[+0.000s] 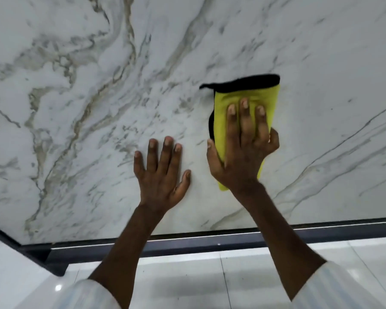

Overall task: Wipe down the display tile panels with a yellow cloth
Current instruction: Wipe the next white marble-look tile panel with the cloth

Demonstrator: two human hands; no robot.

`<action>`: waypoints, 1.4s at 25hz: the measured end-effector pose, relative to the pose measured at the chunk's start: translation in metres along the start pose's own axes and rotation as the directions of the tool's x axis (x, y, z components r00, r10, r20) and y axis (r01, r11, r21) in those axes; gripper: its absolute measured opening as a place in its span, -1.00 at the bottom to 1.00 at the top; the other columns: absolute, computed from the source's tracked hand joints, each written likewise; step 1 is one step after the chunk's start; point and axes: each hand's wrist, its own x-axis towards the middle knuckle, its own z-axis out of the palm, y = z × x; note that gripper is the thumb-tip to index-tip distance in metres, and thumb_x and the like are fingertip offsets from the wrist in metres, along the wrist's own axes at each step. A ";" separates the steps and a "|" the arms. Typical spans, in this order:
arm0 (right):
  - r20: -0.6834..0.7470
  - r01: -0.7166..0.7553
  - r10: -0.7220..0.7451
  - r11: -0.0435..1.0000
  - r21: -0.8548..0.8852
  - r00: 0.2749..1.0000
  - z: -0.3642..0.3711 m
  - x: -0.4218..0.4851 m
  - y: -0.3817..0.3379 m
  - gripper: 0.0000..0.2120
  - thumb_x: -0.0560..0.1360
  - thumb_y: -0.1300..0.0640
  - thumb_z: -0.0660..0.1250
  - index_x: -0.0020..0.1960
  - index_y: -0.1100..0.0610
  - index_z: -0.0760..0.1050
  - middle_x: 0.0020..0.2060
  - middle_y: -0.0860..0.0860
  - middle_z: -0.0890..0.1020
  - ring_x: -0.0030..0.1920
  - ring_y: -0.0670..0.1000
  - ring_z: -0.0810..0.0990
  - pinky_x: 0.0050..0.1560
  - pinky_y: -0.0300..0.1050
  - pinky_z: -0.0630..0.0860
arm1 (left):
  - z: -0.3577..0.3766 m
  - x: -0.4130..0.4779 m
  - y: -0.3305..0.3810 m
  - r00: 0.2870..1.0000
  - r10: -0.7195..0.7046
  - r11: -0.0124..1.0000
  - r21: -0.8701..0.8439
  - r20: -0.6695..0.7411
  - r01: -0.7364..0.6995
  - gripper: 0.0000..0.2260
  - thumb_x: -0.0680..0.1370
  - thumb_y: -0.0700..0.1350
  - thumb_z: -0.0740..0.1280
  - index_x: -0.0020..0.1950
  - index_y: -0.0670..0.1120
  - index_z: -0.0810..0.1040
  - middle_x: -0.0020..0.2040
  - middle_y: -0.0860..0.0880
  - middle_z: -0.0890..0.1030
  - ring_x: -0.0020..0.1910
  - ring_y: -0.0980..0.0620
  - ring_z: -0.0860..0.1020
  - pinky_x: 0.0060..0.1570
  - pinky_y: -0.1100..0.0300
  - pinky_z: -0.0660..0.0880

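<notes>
Glossy veined marble panel (98,130), right hand (243,157) pressing folded yellow cloth (265,94) flat.

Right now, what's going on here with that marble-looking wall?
A person is wiping a marble-patterned display tile panel. Their right hand presses a folded yellow cloth with a black edge flat against the panel, its three middle fingers straight. The left hand holds nothing and rests on the panel just beside it, fingers spread. A dark frame runs along the panel's lower edge, with glossy floor tiles below it.
</notes>
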 end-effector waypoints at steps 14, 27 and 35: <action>0.072 -0.054 0.049 0.996 0.069 0.996 0.006 -0.100 -0.004 -0.23 0.51 -0.14 0.36 0.63 0.03 0.19 0.57 0.08 0.24 0.53 0.22 0.25 0.42 0.31 0.20 | 0.005 -0.005 0.002 0.999 -0.013 1.000 0.023 -0.046 0.014 -0.36 0.65 0.14 0.16 0.63 -0.19 0.23 0.67 -0.22 0.14 0.68 -0.25 0.01 0.60 -0.19 -0.13; 0.182 -0.008 -0.013 0.993 0.117 0.983 -0.013 -0.142 0.056 -0.22 0.49 -0.15 0.38 0.63 -0.05 0.18 0.57 0.00 0.21 0.55 0.14 0.14 0.31 0.27 0.22 | -0.005 0.004 0.095 0.963 -0.163 0.981 -0.073 0.213 0.182 -0.36 0.64 0.14 0.17 0.61 -0.22 0.21 0.58 -0.35 0.24 0.54 -0.52 0.08 0.42 -0.52 0.02; 0.468 0.060 -0.101 0.993 0.102 0.878 -0.036 -0.298 0.125 -0.10 0.31 -0.07 0.53 0.56 -0.04 0.24 0.54 -0.02 0.18 0.42 0.14 0.21 0.24 0.22 0.26 | 0.020 -0.005 0.102 0.974 -0.196 0.981 0.034 0.116 0.193 -0.24 0.60 0.14 0.08 0.69 -0.03 -0.22 0.70 -0.17 -0.14 0.64 -0.37 -0.07 0.48 -0.46 -0.01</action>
